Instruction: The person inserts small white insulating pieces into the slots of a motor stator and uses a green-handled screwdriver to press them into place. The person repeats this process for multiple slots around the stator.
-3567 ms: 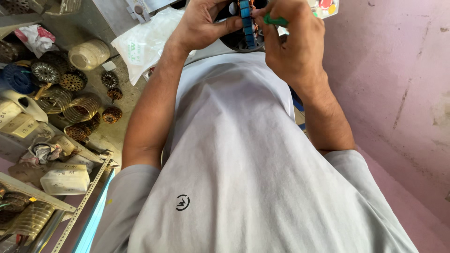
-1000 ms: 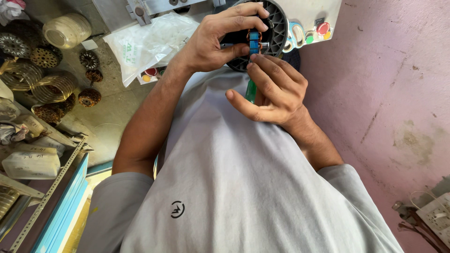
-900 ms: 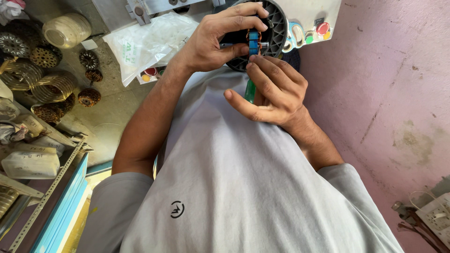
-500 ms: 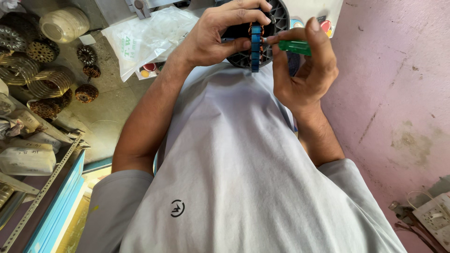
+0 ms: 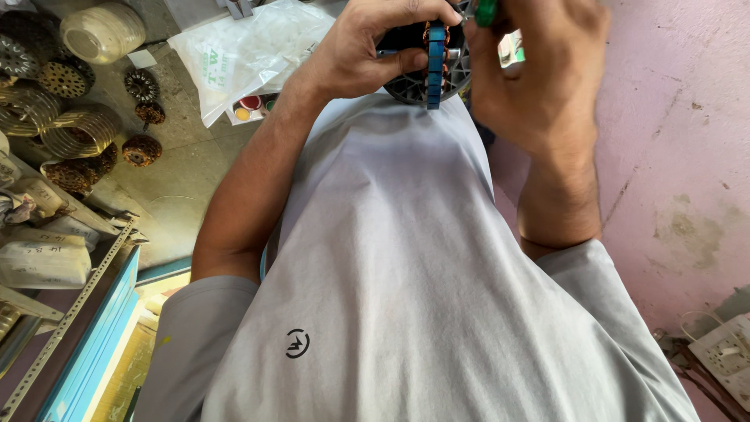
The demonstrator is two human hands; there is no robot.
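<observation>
Since half-second back, right hand [image 5: 539,74] risen to frame top, clenched on green tool handle [image 5: 486,9]. Left hand [image 5: 367,47] grasping motor stator [image 5: 433,55] by rim, at chest. Judged heavy, rigid; copper windings fragile — hold blue core.

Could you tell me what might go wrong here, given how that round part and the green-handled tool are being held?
The left hand holds the blue ring part in mid-air against the shirt, unsupported, so it could slip. The right hand works the green-handled tool close to the left fingers; a slip might jab them or nick the copper windings.
</observation>
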